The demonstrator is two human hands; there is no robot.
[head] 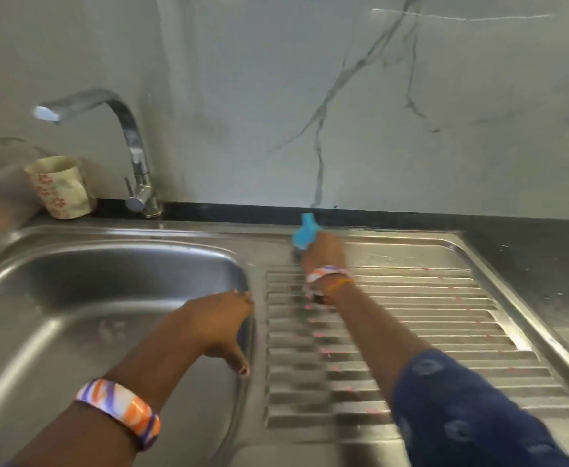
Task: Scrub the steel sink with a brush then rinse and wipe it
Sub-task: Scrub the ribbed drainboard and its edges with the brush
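Note:
The steel sink (74, 291) has its bowl on the left and a ribbed drainboard (444, 318) on the right. My right hand (323, 257) grips a blue brush (305, 234) and presses it onto the far left part of the drainboard, near the back rim. My left hand (222, 325) rests flat on the ridge between bowl and drainboard, fingers over the bowl's right edge and thumb pointing toward me, holding nothing. Both wrists wear striped bands.
A chrome tap (134, 156) stands behind the bowl with its spout swung left. A patterned cup (59, 187) sits on the dark counter at the back left. A marble-look wall (343, 96) rises right behind the sink. Dark counter (529, 257) lies to the right.

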